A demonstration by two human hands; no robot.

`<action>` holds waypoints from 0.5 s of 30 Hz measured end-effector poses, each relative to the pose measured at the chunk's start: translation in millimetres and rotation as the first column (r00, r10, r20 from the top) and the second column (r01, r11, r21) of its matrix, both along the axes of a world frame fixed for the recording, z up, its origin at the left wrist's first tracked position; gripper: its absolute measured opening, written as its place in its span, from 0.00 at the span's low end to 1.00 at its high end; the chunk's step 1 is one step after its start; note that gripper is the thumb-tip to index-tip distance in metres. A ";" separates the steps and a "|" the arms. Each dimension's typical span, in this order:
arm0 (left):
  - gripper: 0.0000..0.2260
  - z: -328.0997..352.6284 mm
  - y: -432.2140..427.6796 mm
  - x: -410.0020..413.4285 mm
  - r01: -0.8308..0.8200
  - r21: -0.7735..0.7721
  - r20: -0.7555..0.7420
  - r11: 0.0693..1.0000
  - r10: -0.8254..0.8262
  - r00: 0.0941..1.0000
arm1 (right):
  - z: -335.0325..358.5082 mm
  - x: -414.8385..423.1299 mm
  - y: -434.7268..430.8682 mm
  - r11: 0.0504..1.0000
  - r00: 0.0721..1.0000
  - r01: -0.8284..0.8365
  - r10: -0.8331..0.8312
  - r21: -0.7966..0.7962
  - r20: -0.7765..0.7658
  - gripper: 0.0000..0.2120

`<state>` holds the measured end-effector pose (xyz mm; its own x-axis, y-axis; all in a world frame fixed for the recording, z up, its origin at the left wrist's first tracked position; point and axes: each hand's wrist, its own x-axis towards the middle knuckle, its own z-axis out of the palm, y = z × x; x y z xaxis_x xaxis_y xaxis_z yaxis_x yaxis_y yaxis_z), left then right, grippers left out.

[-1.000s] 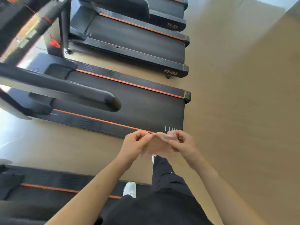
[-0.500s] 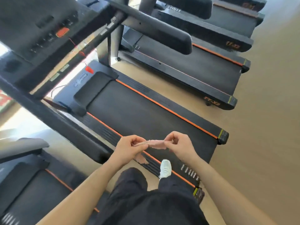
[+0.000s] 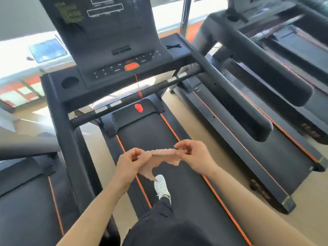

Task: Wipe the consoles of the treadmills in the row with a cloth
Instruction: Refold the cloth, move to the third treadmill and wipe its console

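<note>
A small pale pink cloth [image 3: 160,154] is stretched between both hands above the treadmill belt [image 3: 154,132]. My left hand [image 3: 130,161] pinches its left end and my right hand [image 3: 192,155] pinches its right end; a corner hangs down under the left hand. Straight ahead stands the black console [image 3: 110,41] of this treadmill, with a red stop button [image 3: 131,66] and a red safety clip [image 3: 138,107] dangling on a cord. The hands are well short of the console.
A cup holder [image 3: 69,82] sits left of the console. Black handrails [image 3: 230,89] run along both sides. Another treadmill [image 3: 266,148] stands to the right and one [image 3: 26,192] to the left. My white shoe [image 3: 161,186] is on the belt.
The view has swung from the floor and treadmill decks up to face this treadmill's console. I have stepped onto the belt, and the hands have drawn the cloth out wider.
</note>
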<state>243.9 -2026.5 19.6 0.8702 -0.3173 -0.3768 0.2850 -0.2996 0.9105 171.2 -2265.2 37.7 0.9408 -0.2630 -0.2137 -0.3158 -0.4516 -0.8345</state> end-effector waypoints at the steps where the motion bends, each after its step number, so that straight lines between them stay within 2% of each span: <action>1: 0.07 0.1 -4.3 21.4 -0.043 -0.012 0.012 0.999 0.043 0.999 | 2.4 26.8 -7.0 0.996 0.998 -0.062 0.062 -0.060 -0.008 0.05; 3: 0.08 1.4 -10.1 63.0 -0.131 -0.025 0.034 0.991 0.132 0.991 | 9.5 78.5 -17.8 0.963 0.984 -0.179 0.174 -0.202 -0.043 0.04; 6: 0.07 14.7 -19.3 118.9 -0.228 -0.029 0.099 0.973 0.230 0.968 | 27.7 149.3 -33.0 0.904 0.956 -0.290 0.286 -0.314 -0.059 0.03; 9: 0.05 35.5 -23.9 166.8 -0.286 -0.018 0.206 0.958 0.283 0.936 | 46.0 210.4 -46.2 0.878 0.941 -0.294 0.336 -0.378 0.048 0.04; 12: 0.03 51.6 -26.6 210.9 -0.327 0.056 0.333 0.944 0.291 0.897 | 66.8 267.6 -54.9 0.908 0.928 -0.207 0.300 -0.363 0.221 0.04; 15: 0.03 66.3 -33.5 252.9 -0.380 0.088 0.419 0.921 0.312 0.853 | 83.3 327.8 -60.0 0.950 0.923 -0.231 0.283 -0.211 0.260 0.06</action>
<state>496.7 -2060.1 85.9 0.9977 0.0672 -0.0039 0.0306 -0.4001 0.9160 499.0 -2325.2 121.0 0.9951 -0.0126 0.0986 0.0686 -0.6306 -0.7731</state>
